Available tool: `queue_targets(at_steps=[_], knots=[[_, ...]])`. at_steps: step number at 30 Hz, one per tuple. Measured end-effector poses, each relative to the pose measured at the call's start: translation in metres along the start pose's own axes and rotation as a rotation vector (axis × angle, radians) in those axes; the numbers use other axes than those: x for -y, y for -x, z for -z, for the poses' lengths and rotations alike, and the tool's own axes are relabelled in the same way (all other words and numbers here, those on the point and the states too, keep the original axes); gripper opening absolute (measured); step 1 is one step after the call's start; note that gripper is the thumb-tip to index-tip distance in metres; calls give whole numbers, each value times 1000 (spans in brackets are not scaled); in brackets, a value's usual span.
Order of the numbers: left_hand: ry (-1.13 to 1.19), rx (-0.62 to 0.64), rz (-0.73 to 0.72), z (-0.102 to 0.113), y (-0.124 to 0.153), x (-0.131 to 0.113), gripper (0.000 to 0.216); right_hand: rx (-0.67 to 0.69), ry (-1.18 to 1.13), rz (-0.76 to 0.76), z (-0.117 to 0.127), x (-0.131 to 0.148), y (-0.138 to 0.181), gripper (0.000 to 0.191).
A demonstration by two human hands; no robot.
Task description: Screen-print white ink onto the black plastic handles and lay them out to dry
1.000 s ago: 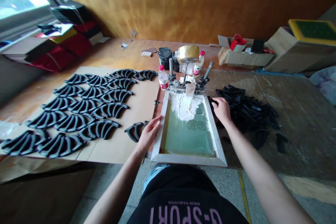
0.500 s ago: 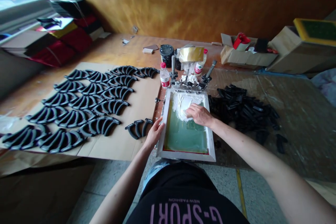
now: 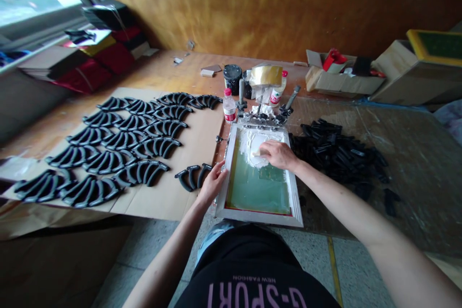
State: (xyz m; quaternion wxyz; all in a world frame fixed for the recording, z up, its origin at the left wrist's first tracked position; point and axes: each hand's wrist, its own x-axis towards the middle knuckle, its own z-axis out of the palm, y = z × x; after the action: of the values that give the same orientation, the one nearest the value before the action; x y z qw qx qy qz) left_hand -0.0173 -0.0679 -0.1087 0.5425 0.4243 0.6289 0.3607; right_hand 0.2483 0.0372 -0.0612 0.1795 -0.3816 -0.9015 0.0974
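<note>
Counter: on the left, a cardboard sheet carries rows of black curved pieces; a short group of similar pieces lies just beside the left hand. On the right, a loose black heap, partly behind the right forearm. At the back, clamp hardware borders the frame; a red-capped bottle and a dark pot stand near it. Open carton farther right.

Hard to make out: a pale piece at the right fingertips, mostly covered by them; individual items within the heap.

Frame lies between the hands. Left hand against its left rail; cannot tell whether it grips. Right hand above the green mesh, fingers curled together on the pale piece, at the white paste.
</note>
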Motion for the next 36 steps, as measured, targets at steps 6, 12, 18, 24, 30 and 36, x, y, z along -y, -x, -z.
queue_targets(at_steps=[6, 12, 18, 24, 30, 36], knots=[[-5, 13, -64, 12, 22, -60, 65, -125, 87, -368, 36, -52, -48, 56], [194, -48, -304, 9, 13, -124, 54, -257, 26, -714, 48, -103, 10, 29], [442, -84, -419, -11, -22, -152, 53, -45, -71, -412, -23, -60, 49, 36], [460, 159, 125, -55, 1, -73, 63, -146, -7, -309, -44, 14, 40, 12], [441, 38, 329, -31, 27, 6, 51, -26, -74, 56, -45, 71, 52, 21], [44, -437, 456, 98, 21, 81, 53, -153, 238, -625, -16, -44, 134, 21]])
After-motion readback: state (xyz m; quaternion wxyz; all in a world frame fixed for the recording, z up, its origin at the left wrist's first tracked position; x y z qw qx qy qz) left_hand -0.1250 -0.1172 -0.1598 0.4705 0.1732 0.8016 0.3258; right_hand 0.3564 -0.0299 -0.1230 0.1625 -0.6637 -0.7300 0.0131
